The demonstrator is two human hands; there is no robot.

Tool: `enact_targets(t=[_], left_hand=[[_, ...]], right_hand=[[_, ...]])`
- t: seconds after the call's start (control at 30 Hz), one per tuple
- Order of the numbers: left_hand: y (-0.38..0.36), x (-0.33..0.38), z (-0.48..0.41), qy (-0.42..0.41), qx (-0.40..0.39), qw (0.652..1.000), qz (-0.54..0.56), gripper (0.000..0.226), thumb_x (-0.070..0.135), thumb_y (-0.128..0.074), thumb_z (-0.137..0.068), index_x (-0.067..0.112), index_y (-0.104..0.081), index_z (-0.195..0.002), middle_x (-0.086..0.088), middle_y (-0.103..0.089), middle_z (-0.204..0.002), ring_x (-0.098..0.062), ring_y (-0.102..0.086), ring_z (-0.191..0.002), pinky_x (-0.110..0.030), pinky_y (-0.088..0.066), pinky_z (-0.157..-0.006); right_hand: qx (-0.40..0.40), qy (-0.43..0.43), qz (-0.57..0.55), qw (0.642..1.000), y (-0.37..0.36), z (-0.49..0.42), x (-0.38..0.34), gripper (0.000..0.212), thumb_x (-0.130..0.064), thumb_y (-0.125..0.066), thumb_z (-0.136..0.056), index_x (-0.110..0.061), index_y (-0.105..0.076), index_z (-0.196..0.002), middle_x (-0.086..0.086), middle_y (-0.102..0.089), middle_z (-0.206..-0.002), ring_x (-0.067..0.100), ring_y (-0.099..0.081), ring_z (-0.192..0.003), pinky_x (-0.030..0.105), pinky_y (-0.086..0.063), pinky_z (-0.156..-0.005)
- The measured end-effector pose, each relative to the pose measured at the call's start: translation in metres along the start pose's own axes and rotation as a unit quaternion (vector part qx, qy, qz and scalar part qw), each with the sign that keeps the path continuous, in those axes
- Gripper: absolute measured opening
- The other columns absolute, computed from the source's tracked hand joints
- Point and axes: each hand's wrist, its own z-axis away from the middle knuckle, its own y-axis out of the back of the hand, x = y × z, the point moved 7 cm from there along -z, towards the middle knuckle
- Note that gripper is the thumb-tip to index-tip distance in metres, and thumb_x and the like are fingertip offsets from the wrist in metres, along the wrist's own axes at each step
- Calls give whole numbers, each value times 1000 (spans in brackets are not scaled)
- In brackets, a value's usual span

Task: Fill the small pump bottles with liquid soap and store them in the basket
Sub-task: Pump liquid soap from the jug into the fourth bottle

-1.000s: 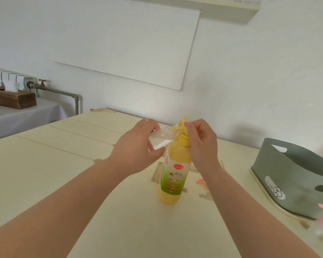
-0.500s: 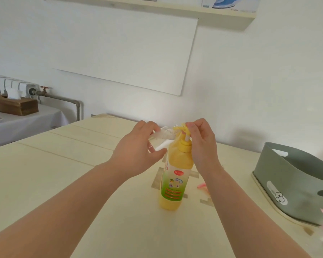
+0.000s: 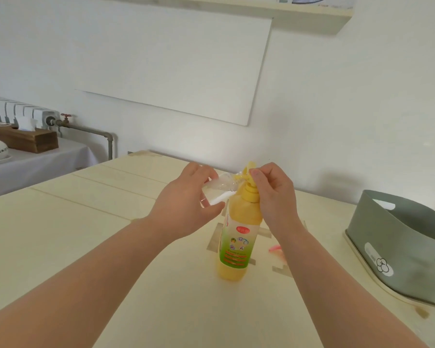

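One soap bottle (image 3: 239,237), one small bottle (image 3: 220,183), one basket (image 3: 399,242).

A plain, bright room with white walls and pale furniture.
A large white board (image 3: 173,61) hung flat on the white wall (image 3: 349,109), below a pale shelf (image 3: 312,12) at the top edge. The cream tabletop (image 3: 86,234), marked with long seams and bits of tape, reached toward that wall. At the left a white radiator (image 3: 15,110) joined a grey pipe (image 3: 96,133) with a red valve (image 3: 65,116). Before it a side table (image 3: 43,162) under a grey cloth carried a dark wooden tissue box (image 3: 33,140). The light was soft and even.
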Motion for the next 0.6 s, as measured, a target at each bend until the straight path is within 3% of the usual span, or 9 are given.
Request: enact_targets(t=[0.23, 0.4, 0.6], left_hand=[[9, 5, -5, 7, 17, 1000, 13, 34, 36, -71, -76, 32, -50, -101, 14, -46, -100, 3, -60, -65, -25, -49, -65], [6, 2, -5, -2, 23, 1000, 15, 34, 35, -72, -75, 33, -50, -101, 14, -46, -99, 1, -59, -65, -24, -49, -64], [1, -2, -7, -25, 27, 999, 7, 36, 34, -74, -72, 33, -53, -101, 15, -46, -98, 3, -58, -73, -28, -50, -63]], right_hand=[[-13, 27, 5, 1000, 0, -13, -17, 21, -13, -57, -91, -12, -56, -71, -9, -54, -58, 8, -50, -62, 18, -44, -62], [29, 18, -27, 999, -1, -7, -4, 22, -17, -57, -94, -11, -54, -73, 0, -53, -64, 9, -49, -64, 20, -42, -62], [44, 22, -39, 998, 0, -4, 6, 28, -15, -58, -93, -21, -53, -67, -13, -50, -60, 7, -49, -65, 26, -43, -68]])
